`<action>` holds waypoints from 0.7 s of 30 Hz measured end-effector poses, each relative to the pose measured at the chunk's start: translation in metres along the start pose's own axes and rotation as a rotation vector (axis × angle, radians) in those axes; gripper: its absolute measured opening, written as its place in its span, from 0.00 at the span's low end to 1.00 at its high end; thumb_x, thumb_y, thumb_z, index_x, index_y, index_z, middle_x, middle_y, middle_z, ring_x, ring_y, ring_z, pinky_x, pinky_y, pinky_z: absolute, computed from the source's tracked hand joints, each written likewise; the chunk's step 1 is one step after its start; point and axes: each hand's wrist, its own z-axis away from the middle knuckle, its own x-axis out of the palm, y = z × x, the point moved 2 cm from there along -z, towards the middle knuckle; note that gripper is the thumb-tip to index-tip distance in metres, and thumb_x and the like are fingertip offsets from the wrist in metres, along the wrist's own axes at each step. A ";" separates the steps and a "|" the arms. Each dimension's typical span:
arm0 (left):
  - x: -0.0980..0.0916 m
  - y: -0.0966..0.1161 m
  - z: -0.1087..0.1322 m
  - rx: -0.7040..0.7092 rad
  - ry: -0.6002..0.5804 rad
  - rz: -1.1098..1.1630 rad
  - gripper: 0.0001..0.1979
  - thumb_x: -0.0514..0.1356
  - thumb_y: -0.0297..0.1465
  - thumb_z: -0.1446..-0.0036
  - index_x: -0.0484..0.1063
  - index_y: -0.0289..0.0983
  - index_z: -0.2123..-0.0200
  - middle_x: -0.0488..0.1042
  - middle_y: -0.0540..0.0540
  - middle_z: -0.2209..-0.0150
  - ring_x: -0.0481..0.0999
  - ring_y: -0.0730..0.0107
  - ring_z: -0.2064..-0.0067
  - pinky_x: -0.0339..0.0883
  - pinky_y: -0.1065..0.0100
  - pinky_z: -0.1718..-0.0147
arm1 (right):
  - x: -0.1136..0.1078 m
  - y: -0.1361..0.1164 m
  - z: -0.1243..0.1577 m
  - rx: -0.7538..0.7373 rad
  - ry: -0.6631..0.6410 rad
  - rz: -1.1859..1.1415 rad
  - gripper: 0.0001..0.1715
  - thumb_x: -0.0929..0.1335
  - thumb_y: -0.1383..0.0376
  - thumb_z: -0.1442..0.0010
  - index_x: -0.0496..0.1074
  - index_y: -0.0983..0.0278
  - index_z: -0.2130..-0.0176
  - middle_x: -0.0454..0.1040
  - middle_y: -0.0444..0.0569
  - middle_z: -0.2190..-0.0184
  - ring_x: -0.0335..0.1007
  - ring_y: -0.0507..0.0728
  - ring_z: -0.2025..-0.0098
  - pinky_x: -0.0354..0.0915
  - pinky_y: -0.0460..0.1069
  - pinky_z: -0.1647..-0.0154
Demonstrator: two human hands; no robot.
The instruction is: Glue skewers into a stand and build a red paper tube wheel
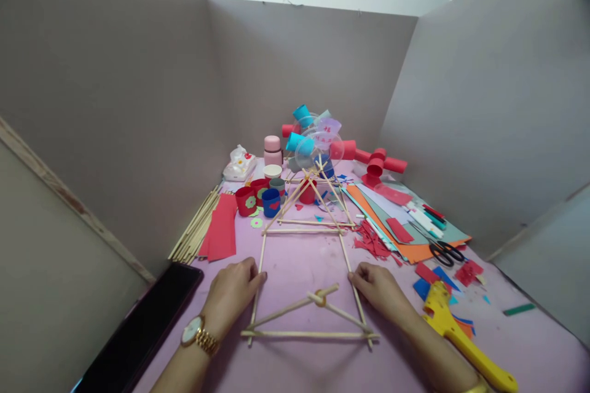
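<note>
A frame of thin wooden sticks (pixel 304 230) lies on the pink table (pixel 299 264), with an upright stick triangle at its far end and a low triangle (pixel 318 301) lashed at its peak near me. My left hand (pixel 233 295), a gold watch on its wrist, pinches the frame's left long stick. My right hand (pixel 378 287) pinches the right long stick. Both hands have their fingers curled on the sticks. Behind the frame stands a wheel (pixel 313 141) of clear discs with blue and red paper cups.
A bundle of spare sticks (pixel 196 230) and red paper (pixel 221 230) lie at the left, small paper cups (pixel 258 193) behind them. Coloured paper sheets (pixel 405 227), markers, scissors (pixel 445 252) and red scraps fill the right. A yellow glue gun (pixel 456 331) lies near my right forearm. Grey boards wall the table.
</note>
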 end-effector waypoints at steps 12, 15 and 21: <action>0.000 -0.027 0.050 0.165 -0.189 0.438 0.12 0.53 0.42 0.46 0.69 0.41 0.67 0.75 0.49 0.67 0.72 0.65 0.64 0.63 0.69 0.64 | -0.005 -0.001 0.010 -0.008 -0.020 0.101 0.19 0.61 0.56 0.41 0.65 0.61 0.79 0.72 0.47 0.80 0.65 0.55 0.76 0.50 0.47 0.75; 0.011 -0.031 0.065 0.151 -0.218 0.453 0.13 0.60 0.36 0.54 0.69 0.42 0.62 0.74 0.48 0.60 0.71 0.61 0.58 0.63 0.66 0.58 | -0.006 -0.002 0.014 -0.008 -0.041 0.122 0.19 0.62 0.56 0.42 0.66 0.62 0.80 0.72 0.47 0.80 0.65 0.54 0.76 0.49 0.47 0.76; 0.039 -0.035 0.069 0.114 -0.087 0.426 0.16 0.58 0.40 0.50 0.68 0.44 0.58 0.74 0.46 0.55 0.71 0.58 0.53 0.63 0.65 0.52 | -0.006 -0.009 0.016 -0.009 -0.053 0.154 0.15 0.64 0.58 0.45 0.70 0.63 0.78 0.75 0.48 0.77 0.67 0.54 0.74 0.49 0.47 0.76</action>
